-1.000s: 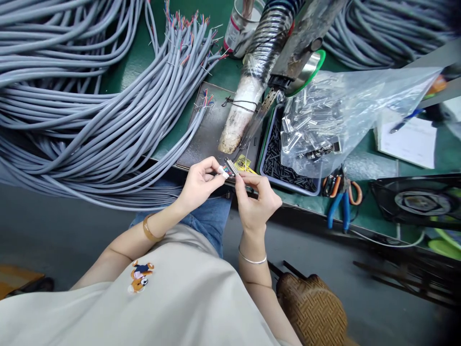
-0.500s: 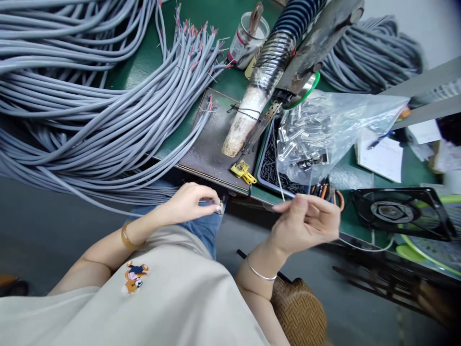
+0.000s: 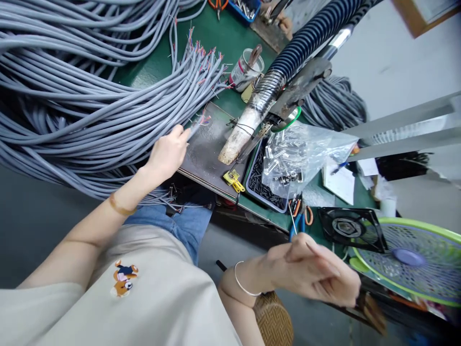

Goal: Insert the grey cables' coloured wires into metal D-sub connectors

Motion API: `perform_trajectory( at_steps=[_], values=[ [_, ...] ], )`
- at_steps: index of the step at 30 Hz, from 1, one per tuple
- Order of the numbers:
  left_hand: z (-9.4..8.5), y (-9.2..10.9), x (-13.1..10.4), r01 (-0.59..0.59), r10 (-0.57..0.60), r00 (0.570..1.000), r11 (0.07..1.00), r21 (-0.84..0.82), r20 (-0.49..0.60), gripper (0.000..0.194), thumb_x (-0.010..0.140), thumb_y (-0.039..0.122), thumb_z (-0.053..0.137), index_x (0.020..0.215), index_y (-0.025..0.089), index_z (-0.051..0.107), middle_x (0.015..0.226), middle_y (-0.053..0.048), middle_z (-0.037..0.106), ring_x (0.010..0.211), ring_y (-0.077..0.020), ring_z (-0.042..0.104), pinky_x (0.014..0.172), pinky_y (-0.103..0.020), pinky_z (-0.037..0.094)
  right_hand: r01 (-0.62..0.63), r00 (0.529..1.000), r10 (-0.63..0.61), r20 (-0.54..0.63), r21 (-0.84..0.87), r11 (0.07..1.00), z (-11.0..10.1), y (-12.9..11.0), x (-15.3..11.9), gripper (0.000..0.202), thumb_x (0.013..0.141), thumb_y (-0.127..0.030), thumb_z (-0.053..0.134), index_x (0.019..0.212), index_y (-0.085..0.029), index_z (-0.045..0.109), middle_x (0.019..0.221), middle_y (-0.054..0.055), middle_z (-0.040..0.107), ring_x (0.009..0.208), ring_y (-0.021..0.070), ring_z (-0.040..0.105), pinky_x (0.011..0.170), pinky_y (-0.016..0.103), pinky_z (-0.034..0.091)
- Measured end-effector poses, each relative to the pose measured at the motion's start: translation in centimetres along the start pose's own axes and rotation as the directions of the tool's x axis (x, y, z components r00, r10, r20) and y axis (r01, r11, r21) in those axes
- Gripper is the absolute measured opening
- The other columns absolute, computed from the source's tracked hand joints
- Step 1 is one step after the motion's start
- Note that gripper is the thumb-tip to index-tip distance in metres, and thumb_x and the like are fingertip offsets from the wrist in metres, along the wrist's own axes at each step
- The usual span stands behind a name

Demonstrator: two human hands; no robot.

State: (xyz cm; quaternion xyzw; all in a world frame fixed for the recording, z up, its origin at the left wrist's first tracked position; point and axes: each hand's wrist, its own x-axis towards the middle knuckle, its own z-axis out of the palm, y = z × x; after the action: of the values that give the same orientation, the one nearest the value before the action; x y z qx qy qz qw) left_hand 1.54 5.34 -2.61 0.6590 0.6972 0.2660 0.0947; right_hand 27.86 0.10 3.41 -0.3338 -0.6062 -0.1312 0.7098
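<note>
My left hand (image 3: 168, 150) is closed around the end of grey cable (image 3: 194, 130), whose stripped coloured wires lie over the dark board (image 3: 207, 154). Those wire ends are blurred. Off the bench's front edge, my right hand (image 3: 317, 271) is curled with its fingers pinched at a thin pale wire (image 3: 292, 218). That wire runs up toward the bench beside the tray of small black parts (image 3: 262, 185). Just left of my left hand lies a large bundle of grey cables (image 3: 118, 105) with bare coloured ends.
A clear bag of metal parts (image 3: 288, 156) rests on the tray. Over the board hang a ribbed hose (image 3: 313, 33) and its white nozzle (image 3: 237, 137). Yellow clips (image 3: 234, 180), orange-handled pliers (image 3: 309, 215), a black fan (image 3: 347, 227) and a jar (image 3: 245, 72) are around. Another person's hand (image 3: 285, 24) shows at the back.
My left hand has moved up and forward from my lap onto the grey cable end. My right hand has swung down and right, away from the bench, with the thin wire. The view has shifted.
</note>
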Motion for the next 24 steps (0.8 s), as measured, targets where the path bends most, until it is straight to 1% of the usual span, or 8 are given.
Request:
perform_trajectory(
  at_steps=[4,8,10,13,15,18,21,24],
  values=[
    [-0.1,-1.4,-2.1,-0.013,-0.008,0.980,0.995,-0.103,-0.198,0.046,0.100,0.025,0.045,0.142,0.011,0.060,0.128,-0.018,0.067,0.112,-0.0288,0.067,0.095,-0.039,0.052,0.018,1.000,-0.018,0.000,0.022,1.000,-0.9,0.2,0.2,0.026,0.095,-0.050,0.066,0.083,-0.030,0.076,0.042,-0.009,0.028,0.031,0.0069,0.008,0.036,0.028,0.008],
    [-0.5,0.2,-2.9,-0.053,-0.086,0.918,0.941,-0.334,-0.387,0.038,0.099,0.029,0.050,0.129,0.014,0.069,0.117,-0.012,0.073,0.109,-0.0245,0.066,0.099,-0.038,0.051,-0.069,0.998,0.069,0.009,0.036,0.997,-0.1,0.3,-1.1,0.028,0.093,-0.051,0.067,0.084,-0.028,0.080,0.042,-0.007,0.031,0.031,0.0076,0.013,0.038,0.028,0.010],
    [-1.0,2.1,-3.6,-0.093,-0.132,0.932,0.814,-0.574,-0.338,0.031,0.095,0.031,0.061,0.117,0.014,0.074,0.102,-0.008,0.075,0.087,-0.0175,0.066,0.080,-0.028,0.054,-0.110,0.994,0.109,0.012,0.062,0.992,0.5,-0.1,-1.9,0.029,0.092,-0.053,0.068,0.087,-0.028,0.082,0.041,-0.007,0.033,0.032,0.0076,0.015,0.038,0.028,0.013],
    [-1.2,5.3,-4.9,-0.029,-0.023,0.999,0.523,-0.852,-0.049,0.025,0.085,0.033,0.075,0.101,0.013,0.076,0.087,-0.005,0.074,0.065,-0.0095,0.058,0.059,-0.021,0.046,-0.276,0.957,0.272,0.101,0.022,0.961,1.1,-1.2,-2.8,0.023,0.091,-0.048,0.072,0.091,-0.028,0.083,0.047,-0.005,0.046,0.036,0.0093,0.030,0.040,0.029,0.024],
    [-0.6,6.8,-5.7,0.043,-0.022,0.999,0.406,-0.913,0.038,0.020,0.083,0.031,0.078,0.091,0.012,0.075,0.080,-0.004,0.073,0.061,-0.0071,0.055,0.056,-0.019,0.044,-0.425,0.874,0.430,0.227,-0.072,0.902,1.2,-1.8,-3.2,0.017,0.092,-0.042,0.071,0.091,-0.028,0.082,0.057,-0.003,0.059,0.042,0.0106,0.043,0.044,0.028,0.031],
    [1.0,7.5,-6.4,0.193,-0.005,0.981,0.221,-0.956,0.196,0.024,0.082,0.035,0.080,0.086,0.013,0.070,0.070,-0.002,0.068,0.055,-0.0066,0.054,0.052,-0.018,0.042,-0.582,0.696,0.595,0.402,-0.170,0.795,1.3,-1.9,-4.0,0.016,0.093,-0.036,0.069,0.087,-0.025,0.079,0.071,0.000,0.068,0.054,0.0113,0.056,0.049,0.025,0.040],
    [2.3,7.0,-6.4,0.413,0.143,0.898,0.050,-0.909,0.416,0.036,0.082,0.046,0.079,0.082,0.013,0.066,0.062,-0.001,0.066,0.039,-0.0033,0.043,0.039,-0.018,0.029,-0.694,0.537,0.664,0.520,-0.175,0.698,1.3,-1.1,-5.1,0.016,0.092,-0.034,0.068,0.086,-0.022,0.077,0.079,0.001,0.071,0.065,0.0121,0.063,0.057,0.024,0.047],
    [2.6,6.2,-6.3,0.534,0.239,0.822,-0.005,-0.845,0.518,0.040,0.082,0.050,0.079,0.081,0.013,0.065,0.062,-0.003,0.068,0.036,-0.0019,0.039,0.036,-0.017,0.023,-0.768,0.442,0.671,0.595,-0.136,0.626,1.2,-0.2,-6.2,0.015,0.090,-0.033,0.069,0.089,-0.020,0.076,0.086,0.003,0.074,0.072,0.0132,0.067,0.061,0.024,0.050]
  ],
)
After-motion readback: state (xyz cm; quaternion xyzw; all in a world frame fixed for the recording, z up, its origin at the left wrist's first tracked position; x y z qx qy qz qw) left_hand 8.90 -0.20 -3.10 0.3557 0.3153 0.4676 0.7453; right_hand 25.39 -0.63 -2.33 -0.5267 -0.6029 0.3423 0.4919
